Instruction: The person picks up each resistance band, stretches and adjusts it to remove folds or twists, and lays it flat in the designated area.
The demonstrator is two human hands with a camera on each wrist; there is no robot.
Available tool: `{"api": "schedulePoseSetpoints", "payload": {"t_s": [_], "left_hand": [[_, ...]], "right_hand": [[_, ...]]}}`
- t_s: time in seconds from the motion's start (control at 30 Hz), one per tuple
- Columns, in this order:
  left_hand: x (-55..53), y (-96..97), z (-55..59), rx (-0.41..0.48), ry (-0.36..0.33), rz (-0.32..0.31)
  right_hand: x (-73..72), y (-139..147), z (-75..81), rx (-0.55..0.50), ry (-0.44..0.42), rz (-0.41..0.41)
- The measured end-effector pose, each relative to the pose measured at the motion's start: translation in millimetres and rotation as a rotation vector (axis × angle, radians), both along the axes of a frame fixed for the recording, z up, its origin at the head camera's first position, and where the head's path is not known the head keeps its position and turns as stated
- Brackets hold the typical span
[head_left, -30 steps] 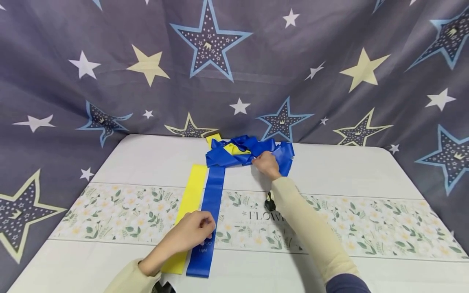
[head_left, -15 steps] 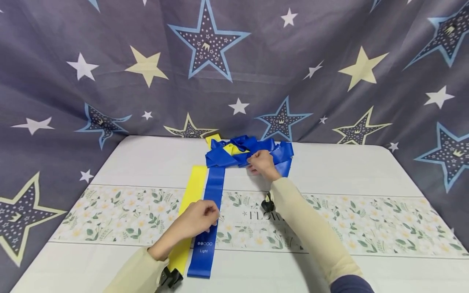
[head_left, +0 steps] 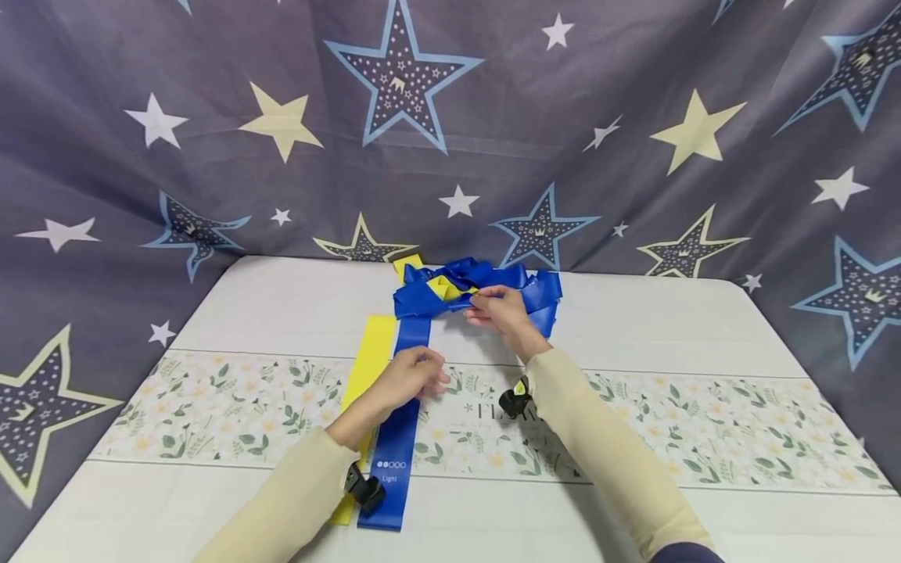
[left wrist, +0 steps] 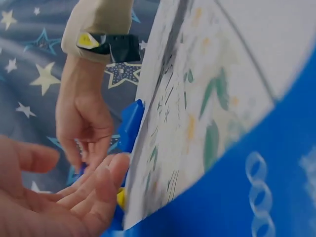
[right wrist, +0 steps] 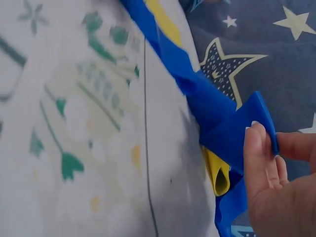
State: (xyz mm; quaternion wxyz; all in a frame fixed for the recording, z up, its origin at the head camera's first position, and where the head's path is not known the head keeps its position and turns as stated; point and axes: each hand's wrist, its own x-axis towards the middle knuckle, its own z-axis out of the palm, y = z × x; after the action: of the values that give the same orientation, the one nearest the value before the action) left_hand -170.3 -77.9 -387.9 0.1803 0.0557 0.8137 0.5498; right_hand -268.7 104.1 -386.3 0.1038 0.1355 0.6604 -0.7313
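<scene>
A heap of crumpled blue resistance band (head_left: 421, 299) lies at the back of the table, with folds of yellow band (head_left: 445, 288) in it. In the right wrist view, my right hand (right wrist: 274, 190) pinches a fold of the blue band (right wrist: 237, 129) between thumb and fingers. From the heap, a flat blue strip (head_left: 398, 438) printed "Light" runs toward the front, alongside a flat yellow strip (head_left: 373, 348). Over these strips hovers my left hand (head_left: 403, 381), fingers loosely bent around nothing. The left wrist view shows its palm turned up and vacant.
The white table (head_left: 676, 320) carries a floral printed stripe (head_left: 704, 430) across its middle. A star-patterned curtain (head_left: 577, 70) hangs right behind the table's back edge. Small black devices (head_left: 516, 400) are strapped to both wrists.
My left hand has moved forward and to the right, up along the blue strip. The right hand has shifted slightly left along the heap, and the strips have stayed put.
</scene>
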Motion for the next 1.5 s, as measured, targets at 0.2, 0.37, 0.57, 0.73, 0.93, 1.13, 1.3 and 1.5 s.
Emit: {"api": "schedulePoseSetpoints", "payload": {"t_s": [0.2,0.37,0.57,0.73,0.93,1.13,1.3,1.5], "left_hand": [[-20.0,14.9,-3.3,0.312,-0.185,0.104],[-33.3,22.7,-0.9,0.672,-0.28,0.157],[-48.3,30.9,-4.0,0.964,-0.358,0.206],[-55.1,28.1,-7.8,1.068,-0.374,0.283],[-62.1,20.5,-5.5,1.026,-0.361,0.338],[-68.5,18.1,0.7,1.015,-0.318,0.335],[-71.1,16.4,4.6,1.017,-0.299,0.291],[-72.7,13.3,7.4,1.01,-0.314,0.259]], "right_hand": [[7.1,-3,5.4,-0.099,0.005,0.002],[14.0,-6,11.7,-0.166,0.02,-0.003],[25.2,-7,16.5,-0.215,0.061,0.008],[38.1,-8,14.8,-0.224,0.084,0.038],[52.1,-4,8.9,-0.155,0.076,0.075],[64.0,-4,1.7,-0.093,0.072,0.125],[71.0,-4,-3.3,-0.098,0.053,0.166],[79.7,-2,-7.3,-0.102,0.056,0.218]]}}
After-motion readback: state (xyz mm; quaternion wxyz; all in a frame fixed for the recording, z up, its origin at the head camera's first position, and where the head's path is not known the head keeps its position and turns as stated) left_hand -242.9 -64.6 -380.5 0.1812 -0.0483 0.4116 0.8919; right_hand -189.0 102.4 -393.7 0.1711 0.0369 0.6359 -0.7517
